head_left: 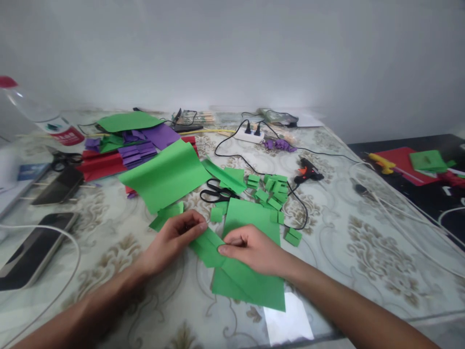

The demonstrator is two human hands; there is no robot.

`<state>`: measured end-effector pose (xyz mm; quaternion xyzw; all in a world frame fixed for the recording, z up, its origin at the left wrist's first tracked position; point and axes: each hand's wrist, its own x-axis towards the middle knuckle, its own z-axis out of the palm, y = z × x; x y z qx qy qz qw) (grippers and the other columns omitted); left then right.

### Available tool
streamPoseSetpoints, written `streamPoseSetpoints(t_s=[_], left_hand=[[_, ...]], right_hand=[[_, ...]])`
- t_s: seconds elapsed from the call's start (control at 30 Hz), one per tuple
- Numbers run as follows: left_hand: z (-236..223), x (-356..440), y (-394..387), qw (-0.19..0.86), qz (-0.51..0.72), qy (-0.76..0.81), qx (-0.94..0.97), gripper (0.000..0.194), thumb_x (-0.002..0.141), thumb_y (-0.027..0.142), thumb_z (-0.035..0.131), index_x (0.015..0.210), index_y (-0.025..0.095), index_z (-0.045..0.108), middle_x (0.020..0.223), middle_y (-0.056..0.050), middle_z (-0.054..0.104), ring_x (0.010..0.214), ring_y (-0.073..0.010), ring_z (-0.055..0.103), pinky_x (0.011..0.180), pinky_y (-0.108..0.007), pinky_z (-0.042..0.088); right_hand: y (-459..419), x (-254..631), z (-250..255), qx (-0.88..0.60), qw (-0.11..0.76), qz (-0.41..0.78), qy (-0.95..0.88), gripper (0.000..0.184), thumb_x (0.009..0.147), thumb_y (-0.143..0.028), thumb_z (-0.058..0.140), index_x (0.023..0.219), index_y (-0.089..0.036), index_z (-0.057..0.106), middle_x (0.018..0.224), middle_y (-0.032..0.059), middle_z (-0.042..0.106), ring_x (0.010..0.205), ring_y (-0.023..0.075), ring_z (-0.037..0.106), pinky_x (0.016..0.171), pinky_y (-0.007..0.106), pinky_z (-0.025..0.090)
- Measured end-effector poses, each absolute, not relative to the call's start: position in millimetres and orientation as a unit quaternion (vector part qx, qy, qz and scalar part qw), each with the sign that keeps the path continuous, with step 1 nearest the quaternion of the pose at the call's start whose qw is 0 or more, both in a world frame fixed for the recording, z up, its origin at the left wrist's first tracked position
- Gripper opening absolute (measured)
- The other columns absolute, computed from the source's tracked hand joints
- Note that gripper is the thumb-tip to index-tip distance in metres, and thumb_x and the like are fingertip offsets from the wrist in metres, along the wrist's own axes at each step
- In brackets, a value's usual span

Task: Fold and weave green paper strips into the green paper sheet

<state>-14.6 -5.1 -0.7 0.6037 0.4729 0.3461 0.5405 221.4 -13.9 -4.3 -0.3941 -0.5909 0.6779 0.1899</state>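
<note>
Both my hands pinch a folded strip of green paper low over the table. My left hand grips its left end with closed fingers. My right hand presses its right part between thumb and fingers. Under them lies a larger green sheet. Black scissors lie just beyond my hands, next to several small folded green pieces.
A big curled green sheet, purple strips and red paper sit at the back left. A black glue gun, a power strip and cables lie at the back right. Two phones rest at the left. A dark side table stands right.
</note>
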Motion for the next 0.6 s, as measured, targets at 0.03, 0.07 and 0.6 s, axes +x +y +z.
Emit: streamPoseSetpoints(t_s=[0.03,0.07,0.6], left_hand=[[-1.6,-14.0,-5.7,0.546,0.342,0.469,0.605,0.032,0.090,0.049,0.075,0.081,0.019,0.070,0.073,0.000,0.063,0.068,-0.0165,0.055,0.062,-0.027,0.044],[-2.5,-13.6,-6.3,0.551,0.335,0.465,0.606,0.032,0.090,0.049,0.076,0.081,0.019,0.071,0.073,-0.001,0.065,0.068,-0.0169,0.056,0.063,-0.027,0.045],[-3.8,-10.1,-15.5,0.544,0.318,0.475,0.614,0.041,0.096,0.054,0.066,0.074,0.020,0.073,0.067,-0.001,0.063,0.065,-0.0186,0.057,0.060,-0.029,0.046]], right_hand=[[-14.2,221.3,-4.5,-0.393,0.187,0.679,-0.592,0.061,0.089,-0.062,0.073,0.061,-0.022,0.036,0.061,-0.0078,0.026,0.056,0.0090,0.023,0.053,0.030,0.017],[-14.4,221.2,-4.9,-0.393,0.186,0.678,-0.592,0.061,0.090,-0.061,0.073,0.061,-0.022,0.037,0.061,-0.0078,0.026,0.056,0.0089,0.023,0.053,0.030,0.017],[-17.3,218.3,-4.7,-0.412,0.206,0.657,-0.596,0.054,0.091,-0.067,0.068,0.068,-0.019,0.056,0.060,-0.0067,0.033,0.056,0.0098,0.027,0.052,0.028,0.018]])
